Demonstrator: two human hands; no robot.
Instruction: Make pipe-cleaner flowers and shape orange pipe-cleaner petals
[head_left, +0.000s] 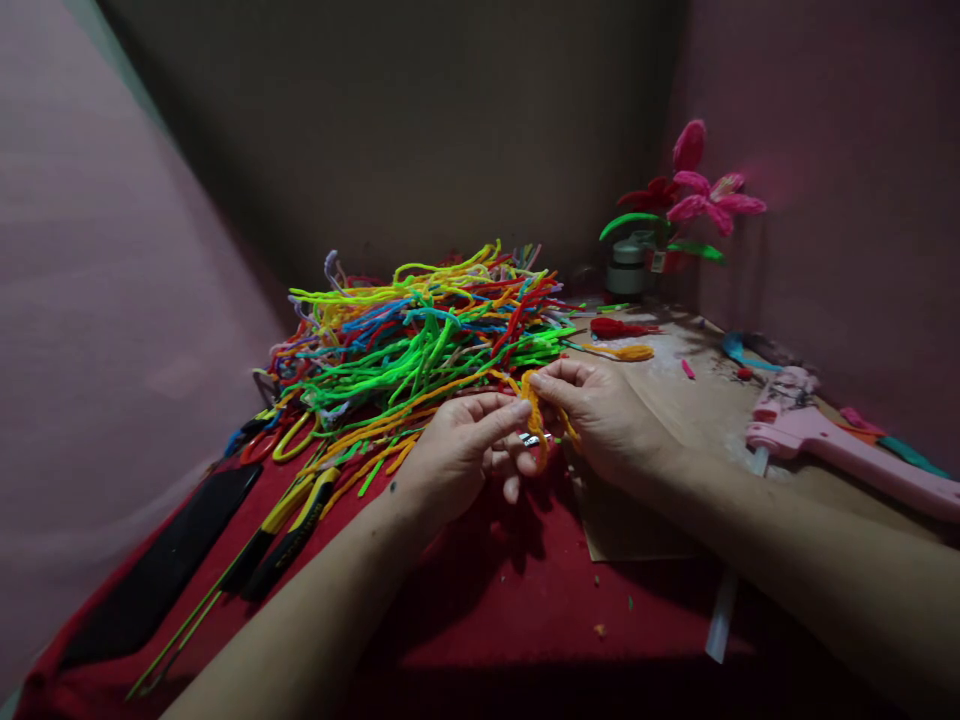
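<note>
Both hands meet over the middle of a red cloth. My left hand pinches an orange pipe cleaner between thumb and fingers. My right hand is closed on the same orange piece from the other side, and the piece is bent into a loop between them. Just behind the hands lies a big heap of pipe cleaners in green, yellow, red, blue and orange. Something small and pale shows under my fingers, too hidden to name.
Yellow-and-black pliers and a black flat object lie at the left. A pink glue gun rests on brown cardboard at the right. A pink pipe-cleaner flower stands in a pot at the back corner. Walls close in on three sides.
</note>
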